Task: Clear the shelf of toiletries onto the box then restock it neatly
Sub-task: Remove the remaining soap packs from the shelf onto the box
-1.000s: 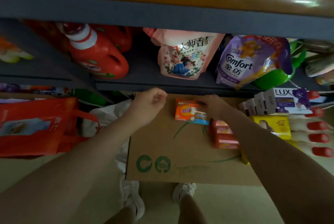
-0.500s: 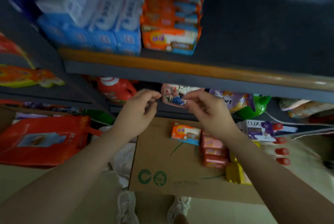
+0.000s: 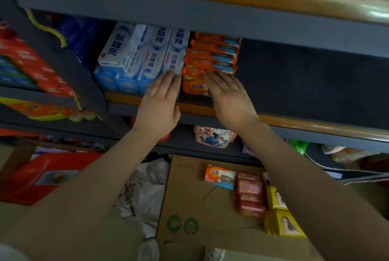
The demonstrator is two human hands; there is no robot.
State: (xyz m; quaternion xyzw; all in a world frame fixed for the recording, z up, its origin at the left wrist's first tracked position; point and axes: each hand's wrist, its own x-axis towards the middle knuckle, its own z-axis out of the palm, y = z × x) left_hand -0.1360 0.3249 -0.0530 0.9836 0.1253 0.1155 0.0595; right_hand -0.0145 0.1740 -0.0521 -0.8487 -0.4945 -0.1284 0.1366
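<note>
While fingers lie flat | left hand [image 3: 158, 105] touches toothpaste boxes [image 3: 155, 56] | right hand [image 3: 228, 97] touches orange soap stack [image 3: 210, 58]

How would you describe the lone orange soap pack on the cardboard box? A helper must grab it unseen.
Find the brown cardboard box on the floor below the shelves. Along its far edge lies one orange-and-white soap pack, left of the stacked pink soap bars. It alone is orange with a blue edge.

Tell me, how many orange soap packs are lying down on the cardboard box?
1. The orange soap pack lies near the back edge of the cardboard box, left of the pink bars. The right arm may hide others.
</note>
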